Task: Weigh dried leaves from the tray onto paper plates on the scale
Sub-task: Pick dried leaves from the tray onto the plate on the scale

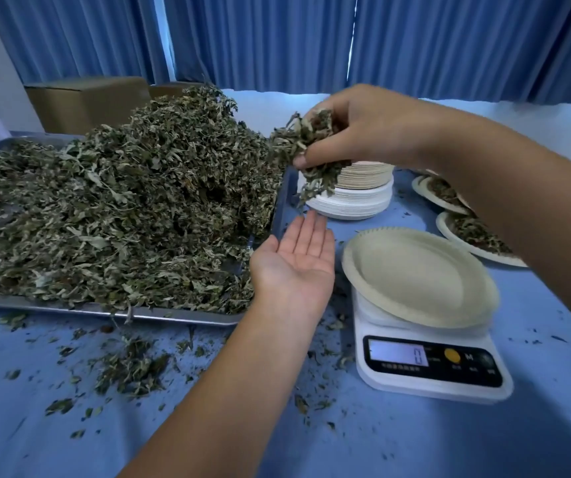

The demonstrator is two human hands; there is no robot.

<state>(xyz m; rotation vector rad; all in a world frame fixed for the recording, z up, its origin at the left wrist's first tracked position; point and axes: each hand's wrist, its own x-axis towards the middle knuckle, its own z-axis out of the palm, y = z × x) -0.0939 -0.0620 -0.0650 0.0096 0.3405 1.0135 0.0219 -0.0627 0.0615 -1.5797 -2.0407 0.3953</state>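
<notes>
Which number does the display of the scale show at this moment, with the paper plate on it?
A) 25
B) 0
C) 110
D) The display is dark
B: the lit display of the scale reads 0, and the paper plate on it holds no leaves, because the right hand holds its bunch of dried leaves above the table.

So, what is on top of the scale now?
An empty paper plate lies on the scale, whose display reads 0. The plate hides the scale's top surface, so anything under it cannot be seen.
</notes>
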